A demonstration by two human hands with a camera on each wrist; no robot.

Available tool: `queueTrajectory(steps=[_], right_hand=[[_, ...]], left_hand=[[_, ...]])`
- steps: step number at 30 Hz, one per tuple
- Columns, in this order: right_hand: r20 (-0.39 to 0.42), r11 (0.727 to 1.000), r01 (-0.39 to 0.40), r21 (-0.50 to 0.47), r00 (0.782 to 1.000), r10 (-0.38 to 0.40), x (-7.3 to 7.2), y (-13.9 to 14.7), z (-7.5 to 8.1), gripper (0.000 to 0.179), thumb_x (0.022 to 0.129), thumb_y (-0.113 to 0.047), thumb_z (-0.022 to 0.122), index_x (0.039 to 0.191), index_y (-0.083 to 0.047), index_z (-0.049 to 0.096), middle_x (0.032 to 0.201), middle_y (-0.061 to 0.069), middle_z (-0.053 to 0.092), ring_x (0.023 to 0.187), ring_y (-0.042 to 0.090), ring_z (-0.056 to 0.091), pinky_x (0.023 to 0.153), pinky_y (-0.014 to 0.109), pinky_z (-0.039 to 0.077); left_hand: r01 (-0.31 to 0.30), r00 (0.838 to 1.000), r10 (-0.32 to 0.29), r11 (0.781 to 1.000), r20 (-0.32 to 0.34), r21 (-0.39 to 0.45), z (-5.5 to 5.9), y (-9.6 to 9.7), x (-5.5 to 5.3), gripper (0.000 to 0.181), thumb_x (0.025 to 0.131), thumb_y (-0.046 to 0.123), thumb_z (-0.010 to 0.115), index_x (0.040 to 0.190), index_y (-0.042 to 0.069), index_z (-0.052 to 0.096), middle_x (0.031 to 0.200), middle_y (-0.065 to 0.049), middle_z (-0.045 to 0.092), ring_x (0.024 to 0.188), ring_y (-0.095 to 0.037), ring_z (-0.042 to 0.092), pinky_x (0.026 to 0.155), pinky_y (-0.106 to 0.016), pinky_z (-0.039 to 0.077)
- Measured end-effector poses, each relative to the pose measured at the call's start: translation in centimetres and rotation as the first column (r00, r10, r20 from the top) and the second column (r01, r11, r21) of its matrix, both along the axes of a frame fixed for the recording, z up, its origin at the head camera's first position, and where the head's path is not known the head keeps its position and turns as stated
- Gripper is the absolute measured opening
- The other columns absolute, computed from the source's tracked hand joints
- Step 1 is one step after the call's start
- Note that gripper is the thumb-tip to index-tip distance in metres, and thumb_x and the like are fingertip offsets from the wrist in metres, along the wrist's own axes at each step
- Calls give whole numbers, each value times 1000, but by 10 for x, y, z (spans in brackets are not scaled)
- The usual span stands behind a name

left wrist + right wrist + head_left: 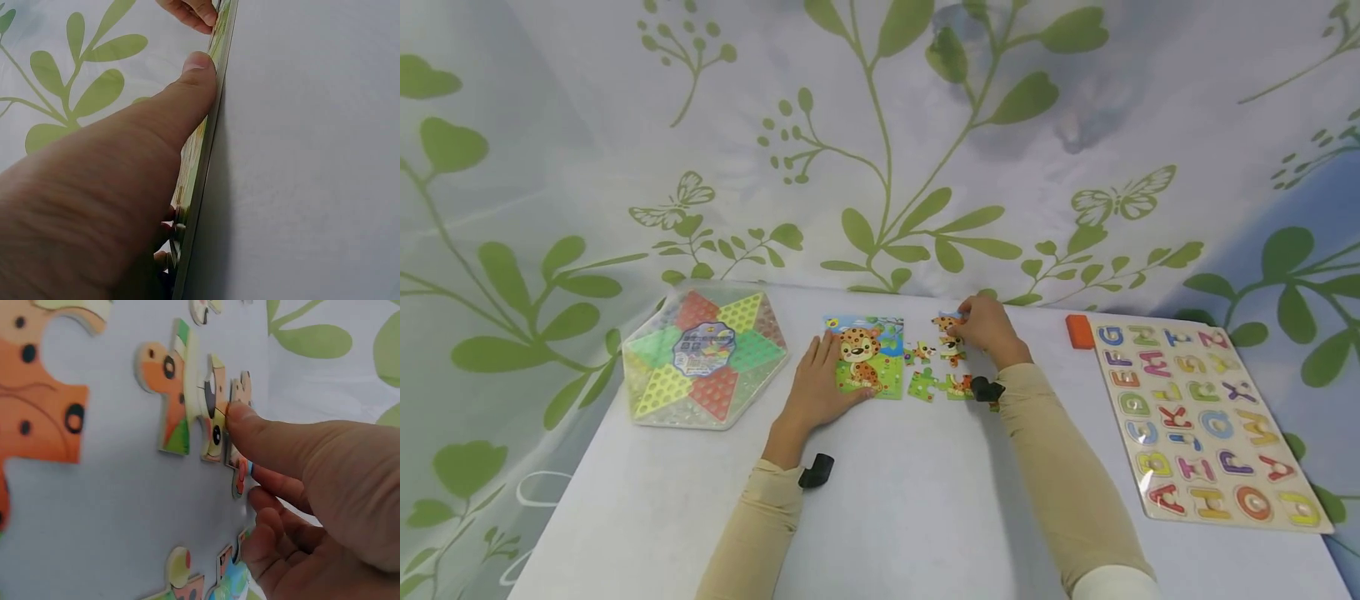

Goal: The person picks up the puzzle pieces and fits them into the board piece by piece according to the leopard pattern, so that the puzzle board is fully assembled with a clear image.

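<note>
A jigsaw board (887,385) with a spotted leopard cub picture lies at the back middle of the table. My left hand (822,385) rests at its left side, thumb on the front edge and fingers extended along the left edge. To the right, my right hand (990,327) pinches a spotted jigsaw piece (945,322) between thumb and fingers, at the back of a group of loose pieces. A green piece (922,385) and an orange spotted piece (958,387) lie nearer the front. In the right wrist view, the thumb hides part of the pinched piece (241,390).
A hexagonal Chinese checkers board (722,414) with coloured triangles lies at the left. At the right is a wooden alphabet board (1150,467), with an orange block (1079,332) at its far left corner. A leaf-patterned curtain (760,233) hangs behind the table.
</note>
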State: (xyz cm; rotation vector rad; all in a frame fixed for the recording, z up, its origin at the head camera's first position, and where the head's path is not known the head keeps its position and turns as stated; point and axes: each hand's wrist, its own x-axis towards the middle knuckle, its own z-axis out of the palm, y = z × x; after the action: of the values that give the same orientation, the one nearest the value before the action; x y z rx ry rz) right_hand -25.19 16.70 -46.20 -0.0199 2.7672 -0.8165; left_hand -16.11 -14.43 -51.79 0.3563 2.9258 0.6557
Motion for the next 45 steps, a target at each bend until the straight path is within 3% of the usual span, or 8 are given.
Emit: queueTrajectory(steps=[9,14,23,28,33,37,45], right_hand=[[29,996,43,-81,999,-41,0,2,1,44,96,-25,71,130,-2,54,124,20,61,106,35,60,88,46,51],[-19,982,49,-182,998,-54,-1,-7,3,35,101,-26,65,129,-5,61,129,21,64,112,38,62,91,49,53],[-7,957,-43,-286,999,43,5,-63,-6,38,101,-35,65,132,-14,68,125,15,72,107,32,69,87,44,58],[-26,948,-34,-317,999,28,9,-96,-11,33,97,-32,71,125,-16,74,115,12,77,91,25,74,80,40,60],[-49,955,-20,-297,999,6,8,-119,-13,31,95,-31,74,120,-14,77,111,10,78,98,26,73,86,42,61],[-72,982,-13,-186,997,-1,7,-132,-13,29,95,-30,73,119,-15,78,113,7,78,107,26,71,92,41,59],[-41,993,26,-115,999,-31,9,-146,-4,28,97,-28,72,119,-11,77,110,8,77,98,25,72,82,38,62]], left_hand=[[-18,999,20,999,-38,51,7,3,2,102,93,59,65,163,3,16,172,-17,11,159,-40,7,128,-58,17],[-19,999,22,997,-37,81,9,6,2,102,92,58,67,163,2,20,171,-18,14,159,-40,8,127,-59,18],[-32,998,33,999,-51,21,4,9,1,100,94,62,62,163,3,19,172,-17,14,159,-40,11,128,-57,20],[-49,998,50,999,-43,18,2,12,1,101,95,64,59,163,2,17,172,-16,11,159,-40,9,128,-56,19],[-67,997,66,998,-39,-9,4,15,2,102,95,65,57,164,3,14,173,-16,10,160,-39,8,129,-55,18],[-69,997,68,997,-22,-32,7,15,4,109,92,69,59,164,2,11,173,-16,8,160,-39,6,129,-55,18],[-71,997,71,996,-8,-61,8,14,7,125,81,78,64,164,3,9,173,-17,4,160,-39,4,129,-54,16]])
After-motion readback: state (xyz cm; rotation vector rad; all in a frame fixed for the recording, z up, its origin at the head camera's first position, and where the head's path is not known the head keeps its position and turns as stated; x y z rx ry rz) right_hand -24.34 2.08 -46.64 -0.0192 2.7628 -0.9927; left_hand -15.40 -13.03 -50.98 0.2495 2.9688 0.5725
